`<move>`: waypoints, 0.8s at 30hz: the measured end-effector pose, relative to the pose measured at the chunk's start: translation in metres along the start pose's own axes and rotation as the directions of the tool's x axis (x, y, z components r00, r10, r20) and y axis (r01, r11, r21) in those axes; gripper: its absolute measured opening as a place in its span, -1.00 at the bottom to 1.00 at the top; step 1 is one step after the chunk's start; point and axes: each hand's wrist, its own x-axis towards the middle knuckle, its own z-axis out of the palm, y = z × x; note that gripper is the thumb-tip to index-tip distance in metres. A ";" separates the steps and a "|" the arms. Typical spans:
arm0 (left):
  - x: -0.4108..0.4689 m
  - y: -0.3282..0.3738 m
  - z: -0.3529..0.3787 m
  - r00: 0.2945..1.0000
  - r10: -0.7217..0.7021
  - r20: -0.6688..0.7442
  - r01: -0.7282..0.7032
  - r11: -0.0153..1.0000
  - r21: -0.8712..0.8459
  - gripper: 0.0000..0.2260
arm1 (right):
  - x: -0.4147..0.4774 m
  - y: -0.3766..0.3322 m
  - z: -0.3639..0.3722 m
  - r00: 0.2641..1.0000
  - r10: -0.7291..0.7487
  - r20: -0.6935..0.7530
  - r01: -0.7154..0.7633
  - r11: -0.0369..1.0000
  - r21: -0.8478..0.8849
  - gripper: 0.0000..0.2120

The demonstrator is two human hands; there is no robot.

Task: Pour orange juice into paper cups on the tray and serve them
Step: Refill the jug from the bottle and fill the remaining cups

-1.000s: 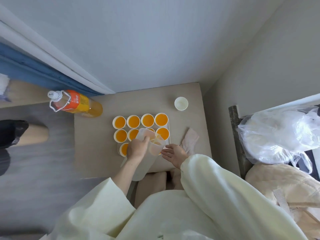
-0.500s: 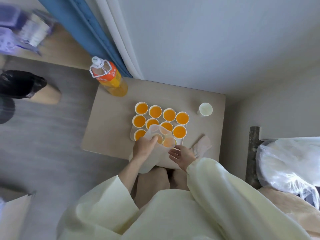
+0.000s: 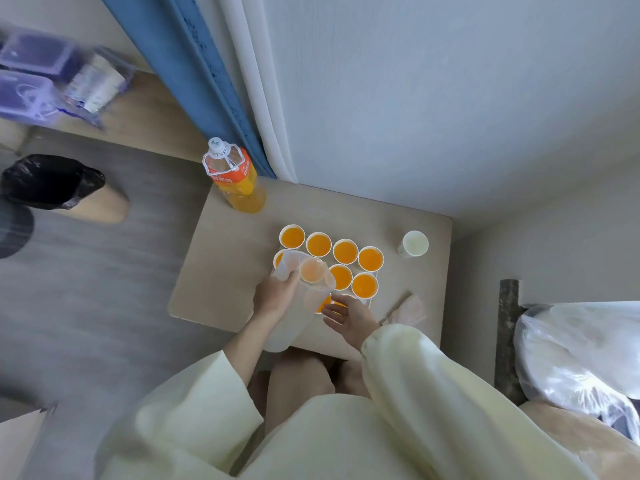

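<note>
Pitcher (image 3: 304, 271): see-through plastic, tilted over the tray (image 3: 372, 301), above its left cups (image 3: 344, 251); likely light and slick, so hold its side wall.
Left hand (image 3: 275, 294): wrapped round the pitcher's side.
Right hand (image 3: 348, 317): relaxed, fingers loose beside the nearest cup (image 3: 327, 303).
Paper: thin, full cups squash easily; grip gently.
Change: pitcher has moved left and farther across the tray.

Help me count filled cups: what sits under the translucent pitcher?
Through the pitcher, gripped by the left hand, one cup shows pale orange. Slivers of a second cup at its left edge and a third cup at its lower right peek out. Their fill levels are covered.
</note>
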 end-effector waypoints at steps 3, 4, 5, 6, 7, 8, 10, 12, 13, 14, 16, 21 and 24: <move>0.011 0.014 -0.002 1.000 0.009 -0.014 -0.008 0.998 0.059 -0.55 | 0.002 -0.013 0.005 0.999 -0.019 0.026 0.019 1.000 0.005 -0.78; 0.015 0.019 -0.003 1.000 0.016 -0.019 -0.015 0.996 0.085 -0.54 | 0.003 -0.017 0.007 0.999 -0.018 0.033 0.018 1.000 0.008 -0.76; 0.019 0.023 -0.003 1.000 0.021 -0.023 -0.018 0.994 0.105 -0.55 | 0.004 -0.019 0.009 0.999 -0.016 0.041 0.016 1.000 0.012 -0.74; 0.023 0.029 -0.002 0.999 0.027 -0.026 -0.024 0.992 0.124 -0.56 | 0.006 -0.024 0.010 0.999 -0.012 0.048 0.011 1.000 0.020 -0.72; 0.027 0.034 -0.002 0.999 0.031 -0.030 -0.027 0.989 0.144 -0.56 | 0.008 -0.027 0.012 0.999 -0.006 0.053 0.004 1.000 0.028 -0.70; 0.031 0.038 -0.002 0.999 0.037 -0.033 -0.031 0.986 0.166 -0.56 | 0.010 -0.029 0.013 0.999 0.002 0.055 -0.004 1.000 0.031 -0.69; 0.037 0.049 0.000 0.998 0.053 -0.040 -0.044 0.975 0.216 -0.56 | 0.015 -0.036 0.015 0.998 0.015 0.061 -0.017 0.999 0.034 -0.68; 0.042 0.058 0.003 0.996 0.074 -0.052 -0.058 0.963 0.263 -0.54 | 0.020 -0.043 0.017 0.998 0.020 0.066 -0.022 0.999 0.032 -0.67; 0.046 0.062 0.005 0.995 0.087 -0.055 -0.068 0.955 0.288 -0.52 | 0.023 -0.046 0.017 0.998 0.022 0.066 -0.024 0.999 0.030 -0.67; 0.048 0.065 0.006 0.993 0.099 -0.058 -0.076 0.947 0.311 -0.50 | 0.026 -0.048 0.017 0.998 0.025 0.066 -0.026 0.999 0.025 -0.67; 0.053 0.072 0.009 0.992 0.110 -0.059 -0.083 0.934 0.347 -0.47 | 0.031 -0.052 0.017 0.998 0.029 0.063 -0.030 0.999 0.017 -0.65; 0.058 0.090 0.018 0.992 0.122 -0.020 -0.104 0.911 0.399 -0.52 | 0.045 -0.062 0.012 0.999 0.032 0.043 -0.032 0.999 0.015 -0.68; 0.062 0.100 0.027 0.992 0.121 0.014 -0.117 0.908 0.402 -0.58 | 0.051 -0.067 0.006 0.998 0.040 0.042 -0.041 0.999 0.021 -0.70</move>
